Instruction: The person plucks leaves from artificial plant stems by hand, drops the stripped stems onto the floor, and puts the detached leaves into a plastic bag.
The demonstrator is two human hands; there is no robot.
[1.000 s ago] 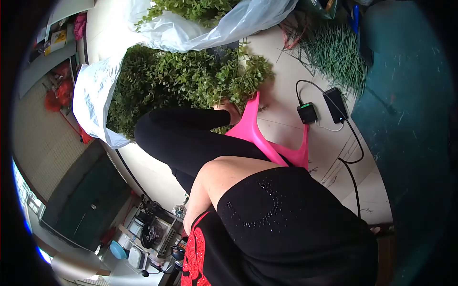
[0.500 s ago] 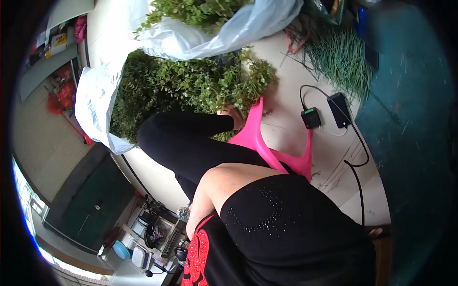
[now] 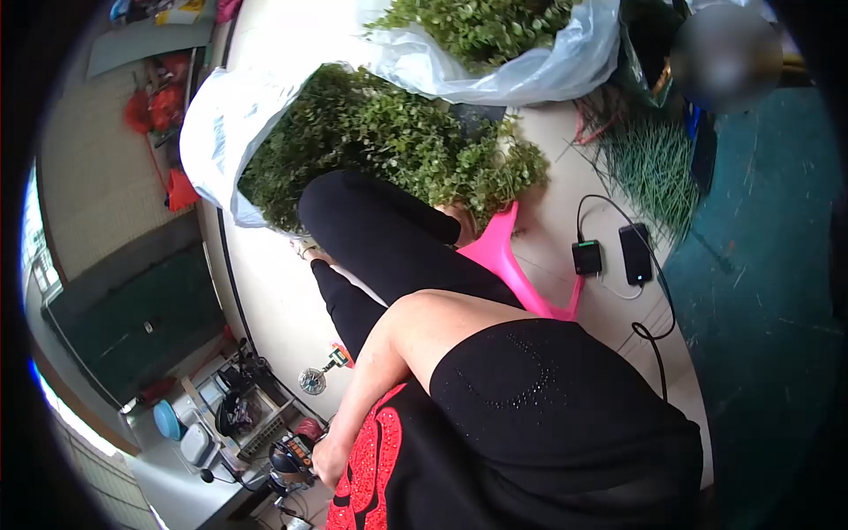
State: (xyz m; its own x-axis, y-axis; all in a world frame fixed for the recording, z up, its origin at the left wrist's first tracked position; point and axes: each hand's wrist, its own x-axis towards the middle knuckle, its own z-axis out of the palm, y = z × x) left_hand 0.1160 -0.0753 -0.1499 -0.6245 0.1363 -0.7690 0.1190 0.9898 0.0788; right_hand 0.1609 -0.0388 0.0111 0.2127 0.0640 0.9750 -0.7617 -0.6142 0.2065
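Observation:
My right hand (image 3: 331, 461) is low at the left, beside the red sequined pattern (image 3: 375, 450) on my black top. Its fingers look curled in; whatever they hold, if anything, is hidden. My right arm bends down to it from a black sleeve with shiny studs (image 3: 530, 380). My left hand is out of view. Past my black-trousered leg (image 3: 353, 208) lies a pile of leafy green stems (image 3: 380, 132) in an open white plastic bag (image 3: 216, 132). A pink plastic stool (image 3: 503, 261) shows beneath me.
Another plastic bag (image 3: 574, 57) of greens stands behind. Long thin green stalks (image 3: 649, 163) lie at right. A black power bank (image 3: 636, 256), a black adapter (image 3: 586, 257) and cables rest on the tiles beside a dark green surface (image 3: 768, 238). A blue bowl (image 3: 166, 420) is lower left.
My view has shifted, so the greens and stool sit further right. My right hand, hidden earlier, now shows at lower left. One foot and a round silvery object have come into clearer sight.

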